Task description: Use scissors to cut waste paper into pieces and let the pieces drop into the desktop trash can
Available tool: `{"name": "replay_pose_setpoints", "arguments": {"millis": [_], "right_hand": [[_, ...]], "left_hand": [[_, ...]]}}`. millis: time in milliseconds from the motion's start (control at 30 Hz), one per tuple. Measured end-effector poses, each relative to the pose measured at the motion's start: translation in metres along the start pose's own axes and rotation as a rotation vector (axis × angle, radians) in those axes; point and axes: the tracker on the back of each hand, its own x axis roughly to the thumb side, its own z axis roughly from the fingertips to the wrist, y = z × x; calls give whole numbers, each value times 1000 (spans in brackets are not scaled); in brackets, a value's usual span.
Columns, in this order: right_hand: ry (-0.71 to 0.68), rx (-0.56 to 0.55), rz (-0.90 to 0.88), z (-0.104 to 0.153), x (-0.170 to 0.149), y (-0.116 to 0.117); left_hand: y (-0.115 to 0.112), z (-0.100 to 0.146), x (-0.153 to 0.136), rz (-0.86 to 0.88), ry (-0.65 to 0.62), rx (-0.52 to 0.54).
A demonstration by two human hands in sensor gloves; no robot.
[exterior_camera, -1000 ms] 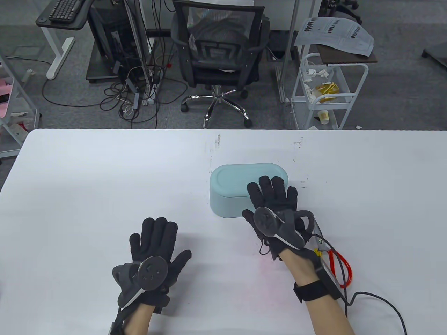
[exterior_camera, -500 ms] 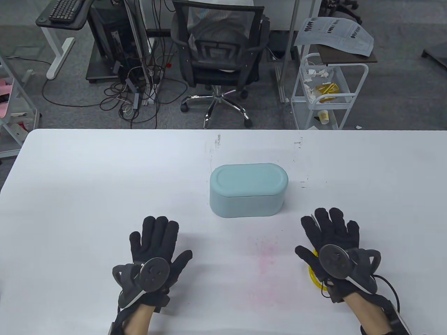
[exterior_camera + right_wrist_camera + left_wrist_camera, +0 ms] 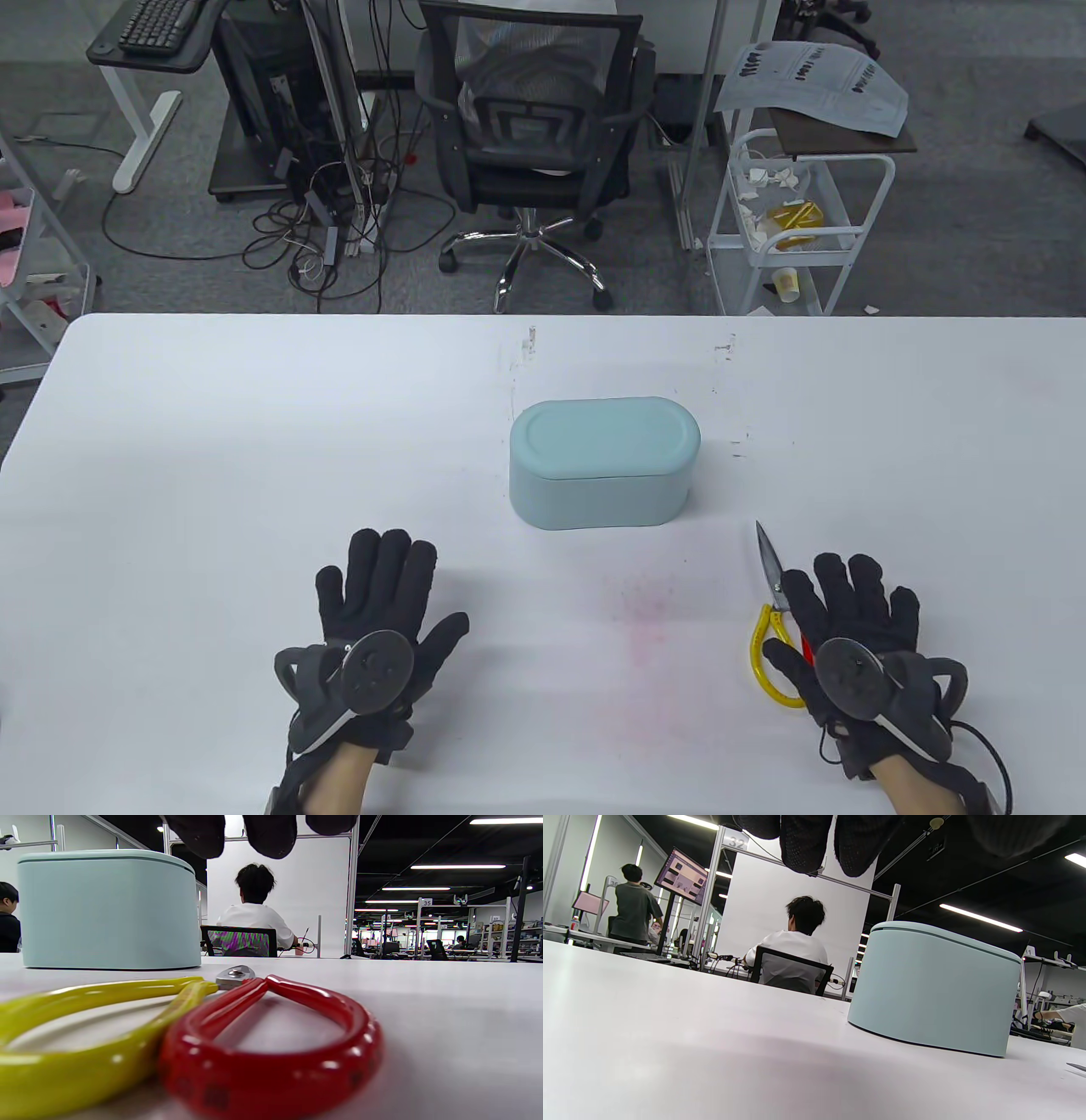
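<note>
The pale blue desktop trash can (image 3: 604, 463) stands mid-table with its lid down; it also fills part of the left wrist view (image 3: 933, 988) and the right wrist view (image 3: 106, 908). Scissors (image 3: 770, 567) with one yellow and one red loop handle (image 3: 254, 1027) lie flat at the near right, blades together and pointing away. My right hand (image 3: 857, 607) lies flat with straight fingers, covering the red handle, the yellow loop showing beside its thumb. My left hand (image 3: 382, 586) rests flat on the table at the near left, holding nothing. No waste paper shows on the table.
The white table (image 3: 254, 441) spreads wide around the can. Beyond its far edge stand an office chair (image 3: 530, 127) and a white cart (image 3: 797, 221) with paper scraps. People sit at desks in the background of the wrist views.
My right hand left the trash can lid and drew back to the near right, settling flat over the scissors' handles. The left hand and the can have not moved.
</note>
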Motion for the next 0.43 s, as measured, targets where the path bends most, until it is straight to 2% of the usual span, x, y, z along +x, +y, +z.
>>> {"name": "replay_pose_setpoints", "arguments": {"millis": [433], "right_hand": [[3, -3, 10, 7, 3, 2]], "left_hand": [[1, 2, 1, -10, 13, -5]]}}
